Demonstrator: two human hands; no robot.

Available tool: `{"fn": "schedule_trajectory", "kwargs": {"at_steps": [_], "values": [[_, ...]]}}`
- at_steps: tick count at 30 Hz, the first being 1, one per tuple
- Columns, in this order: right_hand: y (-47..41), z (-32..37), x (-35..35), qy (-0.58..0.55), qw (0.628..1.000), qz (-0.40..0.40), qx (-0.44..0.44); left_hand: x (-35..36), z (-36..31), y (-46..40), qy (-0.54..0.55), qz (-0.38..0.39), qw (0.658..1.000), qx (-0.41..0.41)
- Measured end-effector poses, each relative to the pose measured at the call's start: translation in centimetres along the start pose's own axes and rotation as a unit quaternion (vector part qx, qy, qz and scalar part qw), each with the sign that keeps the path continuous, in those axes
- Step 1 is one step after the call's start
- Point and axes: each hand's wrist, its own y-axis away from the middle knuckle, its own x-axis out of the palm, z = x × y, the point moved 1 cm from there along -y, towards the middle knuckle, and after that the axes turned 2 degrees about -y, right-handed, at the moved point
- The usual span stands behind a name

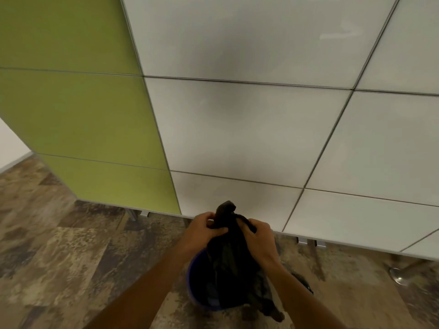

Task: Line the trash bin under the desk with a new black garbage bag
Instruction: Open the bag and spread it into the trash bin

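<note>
A black garbage bag [228,264] hangs bunched between both hands, low in the middle of the head view. My left hand [204,227] grips its gathered top from the left. My right hand [259,236] grips it from the right, with a twisted end of plastic sticking up between them. Under the bag stands a blue trash bin [193,283]; only its left rim and a bit of the inside show, the rest is hidden by the bag and my forearms. The bag's lower end drapes over the bin's right front side.
A partition of white panels [249,129] and green panels [78,110] stands right behind the bin, raised on metal feet [311,243]. A round chrome base [400,276] sits on the floor at the right. Mottled brown carpet [59,257] spreads to the left.
</note>
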Motion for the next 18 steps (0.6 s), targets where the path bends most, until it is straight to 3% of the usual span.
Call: {"fn": "schedule_trajectory", "kwargs": {"at_steps": [8,12,15,16,18], "values": [[-4.3,-1.1,-1.3,0.044,0.997,-0.043,0.045,-4.8,0.8,-2.0,0.001,-0.138,0.990,-0.019],[-6.3,-2.0,-1.4,0.071,0.988,-0.112,0.080,-5.6,1.6,-2.8,-0.014,-0.099,0.994,-0.031],[-6.5,-1.5,-0.2,0.118,0.971,-0.204,0.049,-5.5,2.0,-3.7,0.003,-0.073,0.996,-0.052],[-6.3,-1.2,0.6,0.122,0.971,-0.205,0.021,-5.5,2.0,-4.1,0.015,-0.069,0.996,-0.057],[-5.4,-0.1,2.4,0.091,0.989,-0.112,-0.019,-5.3,2.1,-5.1,0.021,-0.056,0.996,-0.068]]}}
